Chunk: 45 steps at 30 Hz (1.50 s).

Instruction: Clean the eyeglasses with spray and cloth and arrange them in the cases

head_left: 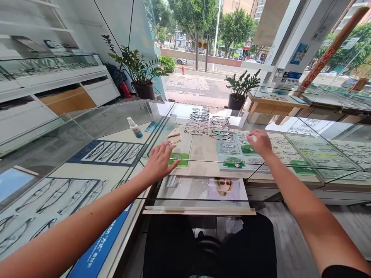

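Head view: at eight o'clock, the left hand (160, 161) hovers over the glass tabletop (203, 154), fingers spread loosely, holding nothing I can see. What looks like a tan cloth (174, 136) lies at that hand's one o'clock, probably kept there for easy reach; whether a fingertip touches it I can't tell. At three o'clock the right hand (260, 144) has curled fingers, thumb and forefinger close; I can't make out if they meet. Eyeglasses (199, 122) sit in two columns toward one and two o'clock, likely spread so each pair shows. Near nine, a spray bottle (135, 128) stands apart.
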Each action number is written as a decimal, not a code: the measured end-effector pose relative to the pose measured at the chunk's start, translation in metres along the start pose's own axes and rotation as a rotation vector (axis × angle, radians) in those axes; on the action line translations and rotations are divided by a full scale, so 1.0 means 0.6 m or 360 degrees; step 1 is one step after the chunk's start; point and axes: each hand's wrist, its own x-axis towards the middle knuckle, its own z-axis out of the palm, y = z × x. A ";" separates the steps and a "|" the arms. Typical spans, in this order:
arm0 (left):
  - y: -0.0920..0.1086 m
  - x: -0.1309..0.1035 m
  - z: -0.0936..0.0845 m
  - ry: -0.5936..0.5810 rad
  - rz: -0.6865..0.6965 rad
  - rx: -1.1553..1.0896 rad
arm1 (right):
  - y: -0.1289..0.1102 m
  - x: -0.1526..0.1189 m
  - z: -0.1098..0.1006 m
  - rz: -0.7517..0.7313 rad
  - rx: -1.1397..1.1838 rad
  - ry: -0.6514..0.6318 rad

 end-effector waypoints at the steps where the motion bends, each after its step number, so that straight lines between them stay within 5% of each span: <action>1: -0.003 0.003 0.004 -0.0054 -0.0045 0.0009 | -0.032 0.017 0.013 -0.0111 0.0070 -0.0053; 7: -0.017 0.003 0.015 -0.0314 -0.0048 0.0005 | -0.147 0.085 0.069 -0.0296 0.0070 -0.0412; 21: 0.000 0.009 0.017 -0.0332 -0.0144 -0.0047 | -0.181 0.103 0.104 -0.0190 -0.0048 -0.0563; 29: -0.036 0.028 -0.002 -0.0420 -0.0061 -0.0103 | -0.223 0.093 0.086 -0.0061 0.0005 -0.0458; 34: -0.076 0.040 -0.009 -0.0365 0.0070 -0.0376 | -0.264 0.047 0.004 -0.0108 0.0404 -0.0469; 39: -0.080 0.058 0.006 -0.0166 -0.0179 -0.0440 | -0.320 -0.048 -0.062 -0.0284 0.0768 -0.1019; 45: -0.072 0.094 0.027 -0.0418 -0.0444 -0.0190 | -0.352 -0.138 -0.013 -0.0305 0.0542 -0.1589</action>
